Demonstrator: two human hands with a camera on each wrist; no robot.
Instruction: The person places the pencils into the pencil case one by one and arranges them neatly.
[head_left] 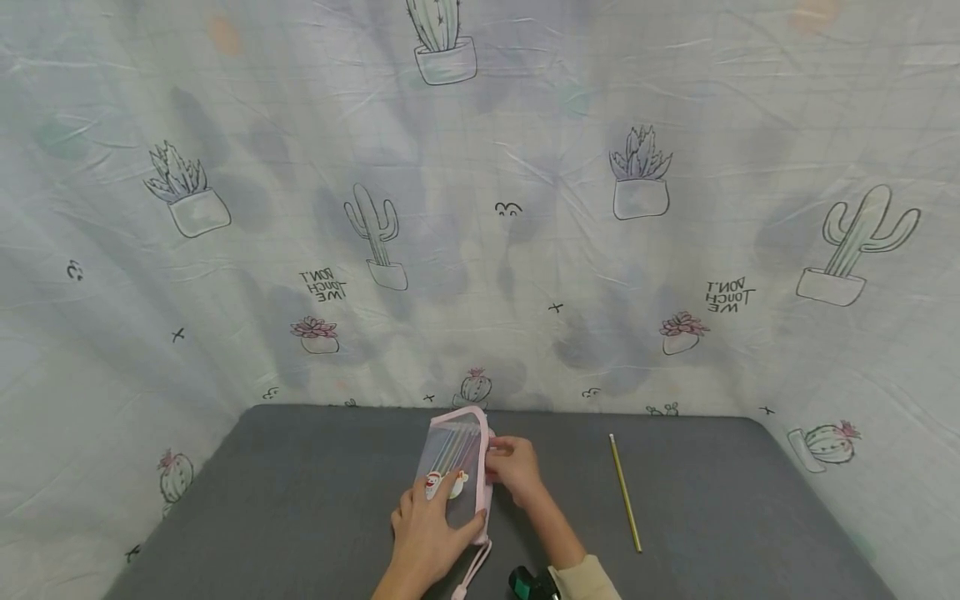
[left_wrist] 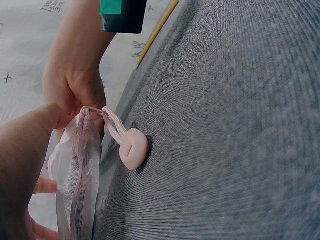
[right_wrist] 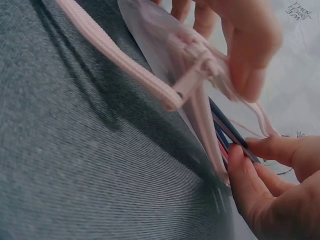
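A see-through pencil case (head_left: 459, 442) with pink trim lies on the table, several coloured pencils (head_left: 456, 446) visible through its mesh. My left hand (head_left: 429, 529) holds the case near its close end, fingers over the top and thumb by the pink zip edge. At the case's right side, my right hand (head_left: 516, 468) pinches a dark, slim pencil (right_wrist: 232, 131) in the unzipped opening, as the right wrist view shows. Other pencils sit beside it inside. From the zip end hangs a pink wrist strap (left_wrist: 131, 145), resting on the table.
A yellow pencil (head_left: 626, 492) lies alone on the grey table (head_left: 300, 500), right of my right hand. A black and green device (head_left: 532, 583) is at my right wrist. Behind the table hangs a cactus-print cloth (head_left: 480, 250).
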